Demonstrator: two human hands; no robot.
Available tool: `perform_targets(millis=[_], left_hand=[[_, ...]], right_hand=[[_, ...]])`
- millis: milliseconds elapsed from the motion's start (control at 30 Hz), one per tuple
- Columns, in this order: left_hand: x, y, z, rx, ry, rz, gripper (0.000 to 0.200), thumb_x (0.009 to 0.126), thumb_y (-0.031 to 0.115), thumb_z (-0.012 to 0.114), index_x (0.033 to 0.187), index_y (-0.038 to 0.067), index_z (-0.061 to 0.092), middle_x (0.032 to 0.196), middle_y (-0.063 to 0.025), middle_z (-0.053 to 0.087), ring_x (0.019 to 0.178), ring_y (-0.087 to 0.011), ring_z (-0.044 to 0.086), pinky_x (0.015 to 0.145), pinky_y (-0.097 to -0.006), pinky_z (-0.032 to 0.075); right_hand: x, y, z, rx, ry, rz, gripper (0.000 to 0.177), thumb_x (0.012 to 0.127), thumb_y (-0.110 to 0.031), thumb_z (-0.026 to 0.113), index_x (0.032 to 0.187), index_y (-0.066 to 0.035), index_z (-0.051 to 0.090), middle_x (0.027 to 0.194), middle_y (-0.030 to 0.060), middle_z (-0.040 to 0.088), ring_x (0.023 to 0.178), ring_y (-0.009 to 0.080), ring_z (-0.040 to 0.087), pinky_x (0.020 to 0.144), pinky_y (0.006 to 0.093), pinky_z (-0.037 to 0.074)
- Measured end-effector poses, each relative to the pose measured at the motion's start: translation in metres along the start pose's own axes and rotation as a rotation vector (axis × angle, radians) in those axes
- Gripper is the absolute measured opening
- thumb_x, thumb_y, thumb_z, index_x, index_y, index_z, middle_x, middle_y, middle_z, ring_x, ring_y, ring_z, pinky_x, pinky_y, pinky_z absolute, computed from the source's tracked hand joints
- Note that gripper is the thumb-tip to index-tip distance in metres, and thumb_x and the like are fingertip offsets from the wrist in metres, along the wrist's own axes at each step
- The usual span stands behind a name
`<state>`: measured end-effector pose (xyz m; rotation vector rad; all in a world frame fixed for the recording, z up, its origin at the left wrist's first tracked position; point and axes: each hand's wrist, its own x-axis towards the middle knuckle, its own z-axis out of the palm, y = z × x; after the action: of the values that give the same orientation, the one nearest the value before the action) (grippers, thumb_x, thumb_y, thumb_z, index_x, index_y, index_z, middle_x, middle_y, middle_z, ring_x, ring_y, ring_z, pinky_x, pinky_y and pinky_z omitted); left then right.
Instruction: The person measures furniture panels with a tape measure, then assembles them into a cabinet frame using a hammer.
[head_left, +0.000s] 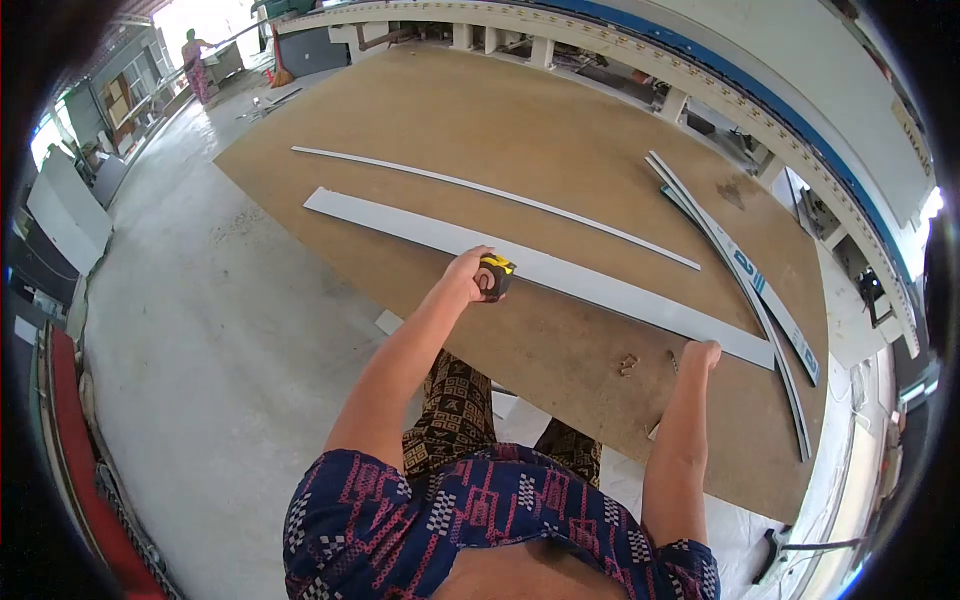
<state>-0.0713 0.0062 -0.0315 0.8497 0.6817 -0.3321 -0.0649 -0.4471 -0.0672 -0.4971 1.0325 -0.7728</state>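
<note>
A long flat white panel strip [600,297] lies slantwise across the brown board surface in front of me. My left hand [464,273] is closed around a black and yellow tape measure [495,280], at the near edge of the strip around its middle. Whether those fingers also touch the strip is hard to tell. Toward the right end, my right hand [702,354] is closed at the strip's near edge, its fingertips mostly hidden. Beyond the wide strip lies a thin white strip [500,193], roughly parallel to it.
Several narrow strips with blue lettering [745,265] lie crossed at the right of the brown board [400,100]. Small brown scraps [628,366] sit between my arms. A long machine with a blue rail [700,45] borders the far side. Another person [196,68] stands far left.
</note>
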Motion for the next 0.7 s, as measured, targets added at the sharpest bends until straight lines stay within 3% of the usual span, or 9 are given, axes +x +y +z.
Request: perform_targets(millis=[67, 167, 267, 367, 533, 667, 700], left_hand=[[-0.012, -0.002, 0.003, 0.017, -0.009, 0.013, 0.037, 0.078, 0.026, 0.061, 0.101, 0.004, 0.044, 0.088, -0.0176, 0.056, 0.072, -0.0305, 0.058, 0.06, -0.0506, 0.049], [-0.031, -0.004, 0.005, -0.015, -0.03, 0.03, 0.038, 0.078, 0.028, 0.062, 0.102, 0.006, 0.044, 0.09, -0.0164, 0.056, 0.074, -0.0298, 0.058, 0.062, -0.0507, 0.049], [-0.04, -0.003, 0.007, -0.099, -0.029, 0.018, 0.039, 0.078, 0.032, 0.062, 0.103, 0.007, 0.045, 0.092, -0.0152, 0.055, 0.078, -0.0289, 0.057, 0.064, -0.0506, 0.048], [-0.037, -0.002, 0.004, -0.157, -0.076, 0.0, 0.039, 0.079, 0.034, 0.061, 0.104, 0.008, 0.046, 0.093, -0.0148, 0.055, 0.081, -0.0291, 0.056, 0.066, -0.0507, 0.048], [-0.039, -0.002, 0.004, -0.205, -0.234, 0.041, 0.04, 0.079, 0.036, 0.061, 0.103, 0.006, 0.048, 0.092, -0.0149, 0.055, 0.081, -0.0309, 0.055, 0.067, -0.0511, 0.05], [-0.035, -0.008, 0.0, -0.184, -0.428, 0.061, 0.036, 0.077, 0.024, 0.065, 0.103, 0.005, 0.049, 0.092, -0.0137, 0.055, 0.081, -0.0295, 0.056, 0.069, -0.0522, 0.051], [-0.035, -0.01, 0.001, -0.173, -0.459, 0.081, 0.036, 0.075, 0.019, 0.066, 0.103, 0.004, 0.05, 0.092, -0.0133, 0.055, 0.081, -0.0287, 0.056, 0.069, -0.0522, 0.051]], right_hand=[[-0.045, -0.01, 0.001, -0.005, 0.009, 0.011, 0.034, 0.083, -0.013, 0.049, 0.11, 0.007, 0.05, 0.115, 0.016, 0.052, 0.098, 0.0276, 0.056, 0.081, 0.0376, 0.048], [0.014, 0.007, -0.003, -0.006, 0.008, 0.056, 0.035, 0.084, -0.013, 0.046, 0.114, 0.004, 0.048, 0.115, 0.0165, 0.052, 0.1, 0.0316, 0.055, 0.081, 0.0441, 0.048], [0.0, 0.002, -0.013, -0.068, -0.165, 0.133, 0.035, 0.085, -0.015, 0.042, 0.116, 0.001, 0.046, 0.112, 0.0179, 0.052, 0.095, 0.0348, 0.055, 0.08, 0.0505, 0.047], [0.006, -0.003, -0.009, -0.321, -0.15, 0.132, 0.034, 0.086, -0.02, 0.039, 0.114, -0.002, 0.045, 0.106, 0.0196, 0.053, 0.089, 0.035, 0.055, 0.071, 0.0512, 0.048], [0.022, -0.009, -0.021, -0.671, -0.261, 0.087, 0.03, 0.085, -0.02, 0.037, 0.106, -0.001, 0.046, 0.08, 0.0183, 0.057, 0.058, 0.0297, 0.056, 0.044, 0.0391, 0.043], [0.04, -0.018, -0.024, -0.996, -0.286, 0.033, 0.024, 0.081, -0.015, 0.039, 0.096, 0.0, 0.05, 0.063, 0.0157, 0.056, 0.04, 0.0264, 0.051, 0.033, 0.0363, 0.036], [0.053, -0.019, -0.021, -1.187, -0.362, -0.023, 0.018, 0.08, -0.014, 0.04, 0.087, -0.001, 0.05, 0.06, 0.0152, 0.055, 0.039, 0.0255, 0.051, 0.033, 0.0347, 0.036]])
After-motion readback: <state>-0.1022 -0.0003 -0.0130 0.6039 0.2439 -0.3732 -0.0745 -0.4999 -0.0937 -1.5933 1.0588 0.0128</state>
